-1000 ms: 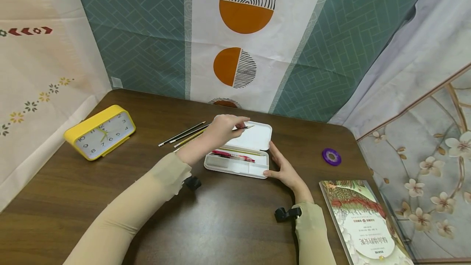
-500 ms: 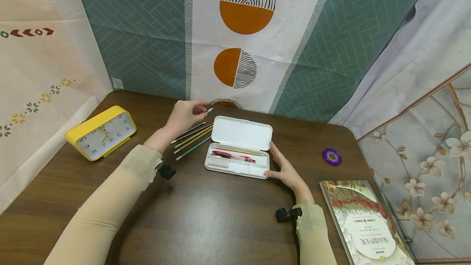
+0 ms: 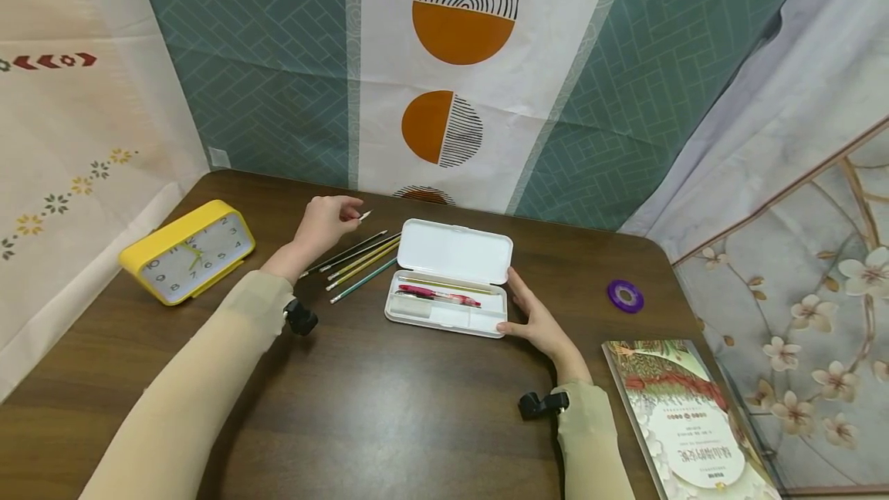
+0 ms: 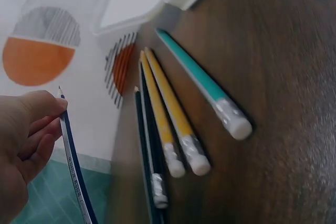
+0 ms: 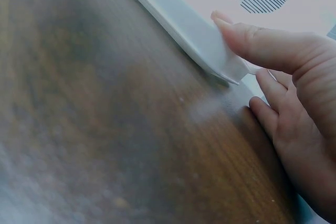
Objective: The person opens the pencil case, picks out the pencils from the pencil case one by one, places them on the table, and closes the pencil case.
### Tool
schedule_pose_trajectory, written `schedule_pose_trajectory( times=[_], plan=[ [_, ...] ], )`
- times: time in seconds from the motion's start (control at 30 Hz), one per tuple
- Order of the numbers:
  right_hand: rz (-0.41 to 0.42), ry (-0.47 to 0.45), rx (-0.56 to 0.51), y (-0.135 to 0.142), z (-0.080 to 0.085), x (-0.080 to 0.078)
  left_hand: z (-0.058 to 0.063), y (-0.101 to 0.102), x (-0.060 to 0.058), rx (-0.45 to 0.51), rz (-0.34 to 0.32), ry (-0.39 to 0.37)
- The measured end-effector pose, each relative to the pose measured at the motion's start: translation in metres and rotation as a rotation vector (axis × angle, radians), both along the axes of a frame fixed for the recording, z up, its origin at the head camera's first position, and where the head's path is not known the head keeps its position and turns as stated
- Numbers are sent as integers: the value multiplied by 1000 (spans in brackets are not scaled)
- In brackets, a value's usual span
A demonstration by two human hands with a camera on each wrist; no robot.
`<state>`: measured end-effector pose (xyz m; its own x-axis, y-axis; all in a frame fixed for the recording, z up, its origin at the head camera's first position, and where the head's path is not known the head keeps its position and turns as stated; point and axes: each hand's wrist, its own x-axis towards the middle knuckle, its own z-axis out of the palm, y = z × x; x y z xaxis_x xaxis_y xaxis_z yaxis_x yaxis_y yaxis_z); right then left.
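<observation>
In the head view my left hand (image 3: 322, 222) is raised above the far left of the table. Its thumb and fingers pinch a slim blue-and-white pencil (image 4: 73, 163) near the sharpened tip, with the shaft trailing down in the left wrist view. Below it lie two dark pencils (image 4: 152, 158), two yellow pencils (image 4: 173, 111) and a teal pencil (image 4: 197, 72). My right hand (image 3: 545, 322) holds the right end of a white pencil case (image 3: 451, 326), thumb at the front corner. The case's lid stands open; a red pen (image 3: 437, 295) and a yellowish pencil (image 3: 444, 282) lie inside.
A yellow clock (image 3: 190, 253) stands at the left of the brown table (image 3: 389, 407). Towards the right lie a purple tape roll (image 3: 625, 296) and a book (image 3: 684, 415). Fabric hangs behind the table's back edge.
My left hand has moved left with the pencil, from over the case's lid to beyond the loose pencils, uncovering them and the lid. The right hand and the case stay in place.
</observation>
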<state>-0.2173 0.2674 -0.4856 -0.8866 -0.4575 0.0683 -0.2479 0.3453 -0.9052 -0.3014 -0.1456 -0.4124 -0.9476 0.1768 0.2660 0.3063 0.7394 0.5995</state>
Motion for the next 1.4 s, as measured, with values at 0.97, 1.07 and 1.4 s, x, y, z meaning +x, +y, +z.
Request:
schedule_pose_trajectory(
  times=[0.97,1.07,1.4],
  plan=[
    [-5,-5,-3,0,0,-1,-40,-9,-18,-39,-48,-143],
    [-5,-9,-7,0,0,-1,-41,-9,-18,-38,-51,-147],
    [0,-6,-10,0,0,0,-46,-9,-18,-48,-54,-148]
  ],
)
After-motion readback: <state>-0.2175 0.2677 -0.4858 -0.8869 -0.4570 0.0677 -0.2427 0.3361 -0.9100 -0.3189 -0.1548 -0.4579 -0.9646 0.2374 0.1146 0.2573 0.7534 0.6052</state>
